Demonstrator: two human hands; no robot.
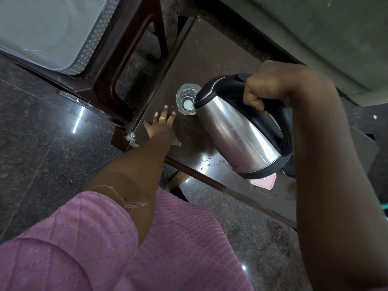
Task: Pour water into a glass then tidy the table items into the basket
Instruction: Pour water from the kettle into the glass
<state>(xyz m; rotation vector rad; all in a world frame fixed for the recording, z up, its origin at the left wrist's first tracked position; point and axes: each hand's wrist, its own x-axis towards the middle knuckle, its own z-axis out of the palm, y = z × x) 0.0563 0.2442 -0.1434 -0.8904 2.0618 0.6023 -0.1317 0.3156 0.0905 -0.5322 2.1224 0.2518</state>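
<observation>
A steel kettle (235, 131) with a black lid and handle is tilted, its spout over the rim of a clear glass (185, 97) that stands on the dark brown table (210, 66). My right hand (270, 87) is shut on the kettle's black handle. My left hand (161, 128) lies flat on the table with fingers spread, just left of the glass and not touching it. A pink lidded box (265, 182) shows partly under the kettle's base.
A dark brown plastic chair (117, 66) stands left of the table with a translucent tub (42, 30) on it. A dark object (288, 171) sits behind the kettle's base. Polished granite floor (42, 143) surrounds the table. A green-grey surface (325, 34) runs along the far right.
</observation>
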